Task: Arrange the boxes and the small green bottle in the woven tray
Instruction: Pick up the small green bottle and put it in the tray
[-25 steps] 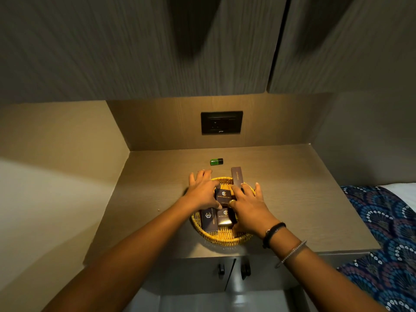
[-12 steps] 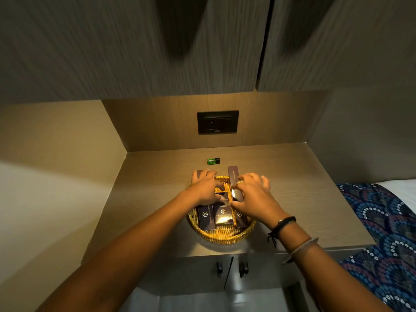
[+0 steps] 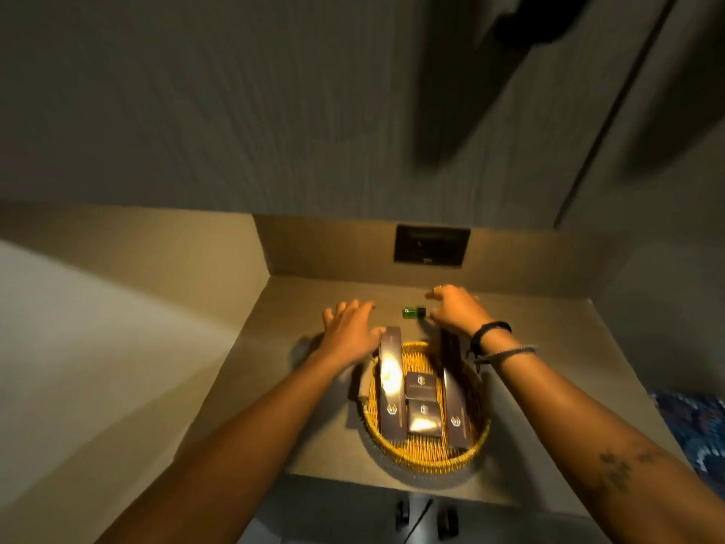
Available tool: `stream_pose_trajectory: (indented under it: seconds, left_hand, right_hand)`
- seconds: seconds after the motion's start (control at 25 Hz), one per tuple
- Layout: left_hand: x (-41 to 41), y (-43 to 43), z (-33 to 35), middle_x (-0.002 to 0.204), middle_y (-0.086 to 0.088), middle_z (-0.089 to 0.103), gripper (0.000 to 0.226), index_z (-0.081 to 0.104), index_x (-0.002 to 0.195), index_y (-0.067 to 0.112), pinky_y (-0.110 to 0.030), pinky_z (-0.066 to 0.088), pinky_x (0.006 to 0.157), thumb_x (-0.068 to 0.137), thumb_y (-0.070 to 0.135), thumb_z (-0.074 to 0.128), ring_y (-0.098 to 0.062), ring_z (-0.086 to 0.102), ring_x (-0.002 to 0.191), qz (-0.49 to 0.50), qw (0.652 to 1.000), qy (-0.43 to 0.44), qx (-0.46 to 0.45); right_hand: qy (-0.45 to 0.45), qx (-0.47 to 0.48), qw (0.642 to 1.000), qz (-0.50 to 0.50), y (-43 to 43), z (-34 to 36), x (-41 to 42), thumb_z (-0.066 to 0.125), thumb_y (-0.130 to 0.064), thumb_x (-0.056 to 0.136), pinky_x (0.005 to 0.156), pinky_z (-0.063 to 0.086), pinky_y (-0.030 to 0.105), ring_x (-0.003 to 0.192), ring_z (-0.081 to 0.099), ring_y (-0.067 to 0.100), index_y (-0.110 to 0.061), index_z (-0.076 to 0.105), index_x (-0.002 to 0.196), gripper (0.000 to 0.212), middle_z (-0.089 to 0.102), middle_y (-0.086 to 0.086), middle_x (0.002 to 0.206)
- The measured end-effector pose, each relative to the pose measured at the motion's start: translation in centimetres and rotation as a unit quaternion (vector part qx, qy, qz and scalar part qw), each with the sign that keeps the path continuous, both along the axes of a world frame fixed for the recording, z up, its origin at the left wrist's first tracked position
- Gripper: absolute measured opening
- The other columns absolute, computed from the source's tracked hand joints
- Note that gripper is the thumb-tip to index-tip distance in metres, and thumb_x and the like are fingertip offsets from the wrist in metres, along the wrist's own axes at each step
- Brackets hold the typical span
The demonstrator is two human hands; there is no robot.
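- Motion blur is smearing the whole view, so the print on the two small boxes [image 3: 421, 402] in the woven tray [image 3: 425, 453] is staying unreadable.
- The right hand [image 3: 455, 310] is covering the far end of the right long box [image 3: 454, 390].
- The small green bottle [image 3: 412, 312] is showing only as a soft blur; its cap end is merging into shadow.
- Glare is washing out the left long box [image 3: 391, 386].

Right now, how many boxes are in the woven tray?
4: a long box at left, a long box at right, two small boxes between them. More may hide beneath.
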State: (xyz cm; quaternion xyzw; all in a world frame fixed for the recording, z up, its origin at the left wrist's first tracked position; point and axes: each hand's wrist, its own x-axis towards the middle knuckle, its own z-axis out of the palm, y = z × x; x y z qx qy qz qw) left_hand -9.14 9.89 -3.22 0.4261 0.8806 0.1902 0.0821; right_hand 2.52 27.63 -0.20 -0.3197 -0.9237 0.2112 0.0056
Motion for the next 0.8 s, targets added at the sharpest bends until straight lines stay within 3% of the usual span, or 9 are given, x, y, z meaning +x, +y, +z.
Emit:
stream_pose_trajectory:
  seconds: [0.16,0.32,0.48,0.64,0.8]
  left_hand:
    - [-1.2,-2.1,-0.6,0.149,-0.008,0.041,0.063,0.034,0.148,0.021,-0.047,0.02,0.11,0.093,0.047,0.053,-0.028,0.032,0.137,0.022,0.999,0.006,-0.043]
    - [-1.2,-2.8,-0.6,0.15,-0.009,0.039,0.065,0.028,0.15,0.02,-0.049,0.02,0.113,0.095,0.045,0.052,-0.028,0.031,0.138,0.02,0.998,0.026,-0.054]
    - [-1.1,-2.8,-1.0,0.152,-0.01,0.037,0.067,0.026,0.151,0.02,-0.049,0.019,0.114,0.095,0.047,0.051,-0.028,0.03,0.14,0.013,0.997,0.011,-0.074]
    - [-0.8,-3.0,-1.1,0.149,-0.01,0.04,0.066,0.027,0.15,0.019,-0.048,0.02,0.112,0.095,0.045,0.051,-0.029,0.033,0.137,-0.003,0.998,0.014,-0.054]
    - [-0.1,-2.7,-1.4,0.145,-0.012,0.045,0.058,0.032,0.147,0.016,-0.048,0.023,0.109,0.095,0.036,0.05,-0.031,0.037,0.133,-0.002,0.999,0.023,-0.045]
  right_hand:
    - [-0.087,0.004,0.996,0.028,0.9,-1.6,-3.6,0.069,-0.026,0.086,0.097,0.048,0.045,0.115,0.057,0.029,-0.016,0.058,0.129,0.045,0.062,0.01,0.127]
    - [-0.117,0.061,0.991,0.023,1.0,-3.7,-4.9,0.062,-0.024,0.092,0.089,0.05,0.04,0.1,0.062,0.029,-0.012,0.067,0.109,0.022,0.067,0.012,0.111]
    - [-0.139,0.094,0.986,-0.005,0.9,-4.1,-4.4,0.069,-0.026,0.086,0.09,0.05,0.045,0.095,0.063,0.029,-0.012,0.068,0.094,0.016,0.068,0.011,0.1]
    - [-0.057,0.073,0.996,-0.014,0.4,-2.1,-4.7,0.063,-0.024,0.091,0.094,0.046,0.048,0.102,0.061,0.035,-0.008,0.068,0.101,0.019,0.067,0.017,0.108]
    - [-0.033,0.045,0.996,0.072,-1.5,1.1,-3.1,0.074,-0.025,0.083,0.079,0.055,0.042,0.091,0.064,0.029,-0.008,0.071,0.098,0.023,0.069,0.014,0.099]
